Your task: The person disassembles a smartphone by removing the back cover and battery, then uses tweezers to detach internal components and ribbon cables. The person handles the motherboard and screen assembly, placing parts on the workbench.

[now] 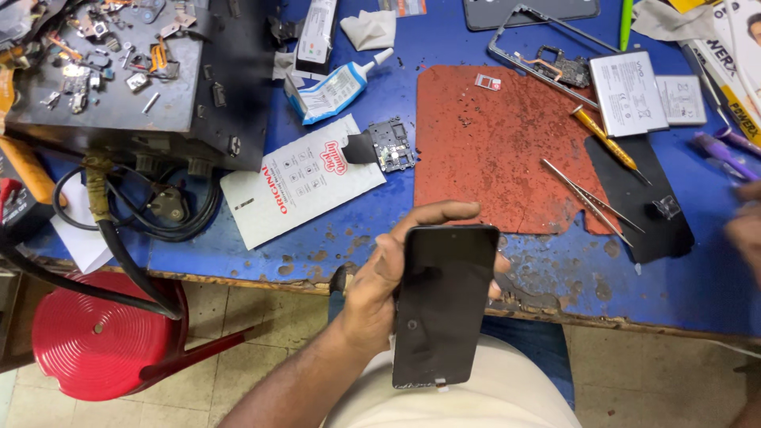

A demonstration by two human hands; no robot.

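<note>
My left hand [380, 277] grips a black phone display panel [444, 305] by its upper edges and holds it upright over my lap, just in front of the table's front edge. My right hand [747, 230] is blurred at the far right edge, above the blue table [238, 261]; whether it holds anything cannot be told. A worn red work mat [491, 150] lies on the table beyond the panel. On and beside the mat rest metal tweezers [590, 200] and a yellow-handled screwdriver [606, 143].
A phone frame with a circuit board [547, 55] and a white battery [630, 93] lie at the back right. A glue tube [341, 87], a white packet [297, 182] and a small black board [392, 144] sit mid-table. A dark metal box [151, 87] and cables occupy the left; a red stool [103, 333] stands below.
</note>
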